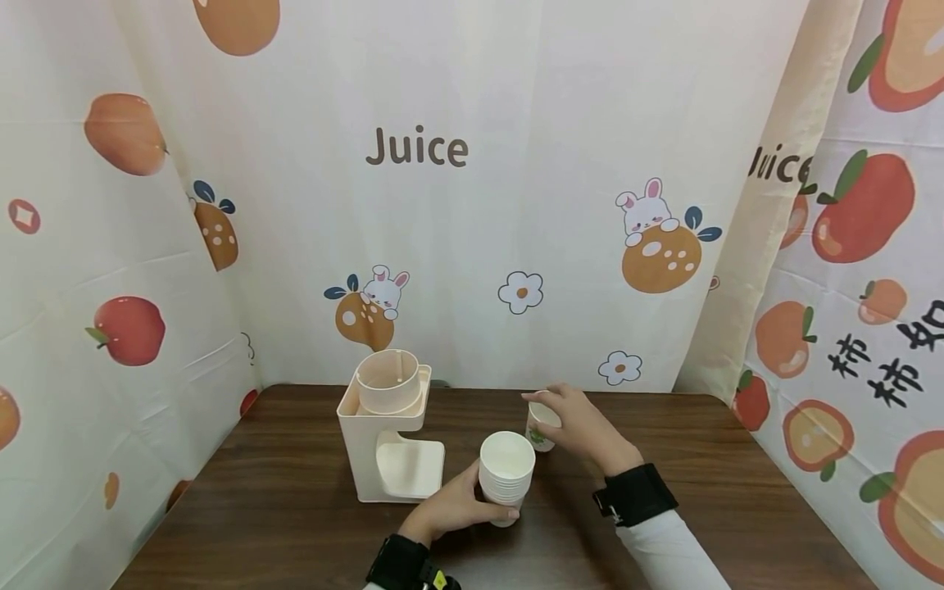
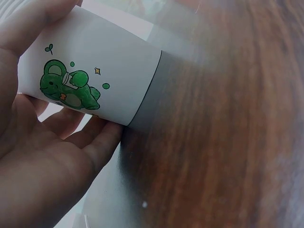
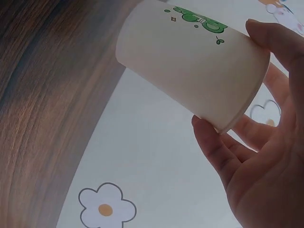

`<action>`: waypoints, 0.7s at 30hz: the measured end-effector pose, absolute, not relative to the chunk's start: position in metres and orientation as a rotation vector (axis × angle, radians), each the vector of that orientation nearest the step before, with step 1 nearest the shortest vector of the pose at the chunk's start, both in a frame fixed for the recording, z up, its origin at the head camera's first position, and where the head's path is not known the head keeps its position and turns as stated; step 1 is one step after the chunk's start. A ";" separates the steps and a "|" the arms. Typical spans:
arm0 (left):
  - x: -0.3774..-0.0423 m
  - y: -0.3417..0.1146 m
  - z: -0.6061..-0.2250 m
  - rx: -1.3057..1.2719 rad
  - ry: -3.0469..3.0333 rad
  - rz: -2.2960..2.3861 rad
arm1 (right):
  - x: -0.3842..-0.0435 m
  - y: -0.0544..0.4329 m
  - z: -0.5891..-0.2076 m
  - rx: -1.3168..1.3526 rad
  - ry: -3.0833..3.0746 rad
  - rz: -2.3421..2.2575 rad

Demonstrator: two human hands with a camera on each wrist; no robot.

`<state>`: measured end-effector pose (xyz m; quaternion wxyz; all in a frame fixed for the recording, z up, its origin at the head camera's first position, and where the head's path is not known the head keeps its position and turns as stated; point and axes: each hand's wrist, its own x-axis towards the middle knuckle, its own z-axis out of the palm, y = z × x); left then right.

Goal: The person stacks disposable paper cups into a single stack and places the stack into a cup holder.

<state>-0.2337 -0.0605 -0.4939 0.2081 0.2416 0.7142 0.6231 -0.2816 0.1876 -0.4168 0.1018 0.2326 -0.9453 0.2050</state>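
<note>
A stack of white paper cups (image 1: 507, 460) stands upright on the table near the middle. My left hand (image 1: 459, 506) grips it low on its left side, thumb across the front. In the left wrist view the outer cup (image 2: 109, 52) carries a green cartoon bear, and fingers wrap beneath its wall. Farther back and to the right, my right hand (image 1: 578, 422) holds a single paper cup (image 1: 542, 426) from above by its rim. The right wrist view shows thumb and fingers pinching that cup (image 3: 190, 66) around its open end; its base is close to the tabletop.
Left of the stack stands a cream plastic appliance (image 1: 361, 459) with a round open cylinder (image 1: 388, 381) on top and a low shelf (image 1: 416, 467) facing right. The dark wooden table (image 1: 243, 508) ends at printed curtains (image 1: 472, 229) behind and on both sides.
</note>
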 end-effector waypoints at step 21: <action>-0.231 -0.061 -0.494 0.664 2.040 1.705 | -0.251 0.196 -0.412 0.754 -2.509 0.685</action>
